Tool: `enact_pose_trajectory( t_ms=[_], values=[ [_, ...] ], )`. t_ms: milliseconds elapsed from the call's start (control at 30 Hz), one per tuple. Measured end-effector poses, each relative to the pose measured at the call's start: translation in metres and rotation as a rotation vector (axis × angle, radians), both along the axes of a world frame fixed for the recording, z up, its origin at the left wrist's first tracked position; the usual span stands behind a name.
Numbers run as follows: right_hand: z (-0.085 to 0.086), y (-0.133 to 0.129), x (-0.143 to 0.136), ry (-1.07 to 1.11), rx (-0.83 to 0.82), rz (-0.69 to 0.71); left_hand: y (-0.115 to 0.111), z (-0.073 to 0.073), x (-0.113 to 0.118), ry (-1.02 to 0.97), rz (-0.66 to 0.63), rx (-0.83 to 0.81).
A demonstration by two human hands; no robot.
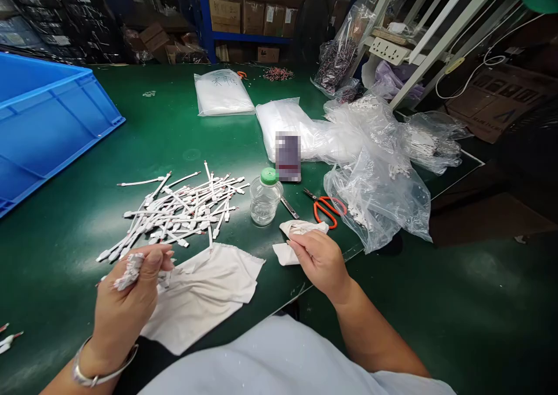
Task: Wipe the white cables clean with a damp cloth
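The left hand (131, 290), with a silver bangle (89, 377) at its wrist, is curled tightly around a bundle of short white connectors (129, 272), whose ends poke out above the thumb. It is over the near left part of the green worktop (148, 122), at the edge of a spread white cloth (207, 293). The right hand (320, 259) pinches a small folded cloth (300, 227) between thumb and fingers near the worktop's front edge. Beyond the spread cloth lies a loose pile of white cable leads (178, 209), crossing one another at many angles. Just right of the pile stands a clear jar (264, 203) with a green lid (268, 176), upright, with a box cutter (290, 208) beside it. Orange-handled scissors (325, 211) lie farther right, touching or just beside a clear plastic bag (379, 203) with white pieces inside; which of the two is unclear. A blue crate (52, 128) sits at the far left.
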State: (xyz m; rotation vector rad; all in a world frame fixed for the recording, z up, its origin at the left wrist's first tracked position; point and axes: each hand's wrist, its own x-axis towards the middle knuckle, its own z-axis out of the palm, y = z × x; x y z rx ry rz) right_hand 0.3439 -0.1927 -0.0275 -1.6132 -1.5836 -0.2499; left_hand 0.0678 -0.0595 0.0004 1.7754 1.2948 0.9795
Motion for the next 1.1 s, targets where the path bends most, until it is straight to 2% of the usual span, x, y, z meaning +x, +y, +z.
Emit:
enact_pose_trajectory(
  t_ms=[167,300,433,533,633,700,800,900,1000,1100],
  values=[
    [0.014,0.004,-0.019,0.038,-0.020,0.159,0.009,-0.002,0.003,0.021,-0.019,-0.041],
    [0.027,0.017,-0.040,0.153,-0.153,0.386,0.006,0.002,0.004,-0.148,-0.068,-0.046],
    [0.040,0.045,-0.068,0.327,-0.411,0.595,-0.003,0.014,-0.006,-0.230,-0.302,-0.076],
    [0.046,0.073,-0.094,0.345,-0.570,0.814,-0.010,0.027,-0.014,-0.202,-0.482,-0.042],
    [0.047,0.095,-0.120,0.395,-0.652,1.035,-0.010,0.039,-0.020,-0.166,-0.606,-0.031],
    [0.043,0.102,-0.135,0.504,-0.710,1.116,-0.008,0.043,-0.024,-0.175,-0.655,-0.103],
    [0.035,0.101,-0.153,0.780,-1.022,1.119,-0.006,0.042,-0.029,-0.227,-0.670,-0.305],
    [0.026,0.092,-0.164,1.193,-1.343,1.063,-0.007,0.032,-0.032,-0.422,-0.605,-0.538],
    [0.016,0.087,-0.170,1.456,-1.452,1.004,-0.008,0.017,-0.033,-0.591,-0.501,-0.721],
    [0.005,0.086,-0.170,1.478,-1.484,0.965,-0.006,0.004,-0.033,-0.646,-0.437,-0.832]
  ],
)
